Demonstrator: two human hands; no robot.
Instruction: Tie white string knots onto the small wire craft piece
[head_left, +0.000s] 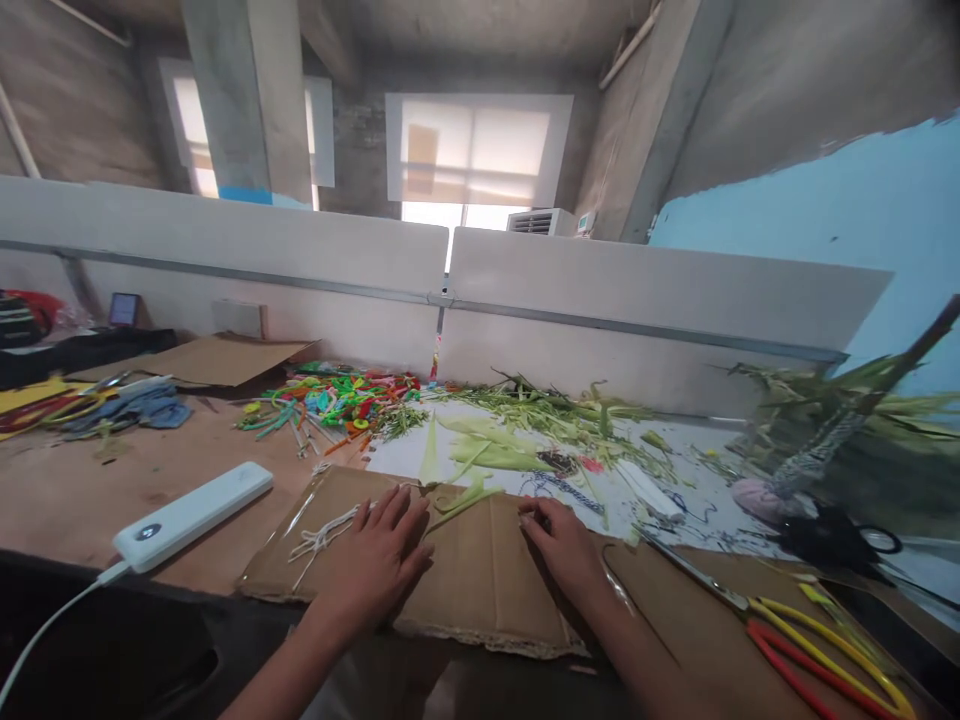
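My left hand lies flat, fingers stretched out, on a sheet of brown cardboard at the near edge of the table, beside a piece of white string. My right hand rests on the same cardboard with its fingers curled near the sheet's far edge; whether it holds anything I cannot make out. Pale green leaf strips lie just beyond both hands on a white sheet.
A white power bank with its cable lies at left. Colourful clips and sticks sit behind it. Red and yellow pliers lie at right, black scissors and a leafy bundle beyond. A white partition backs the table.
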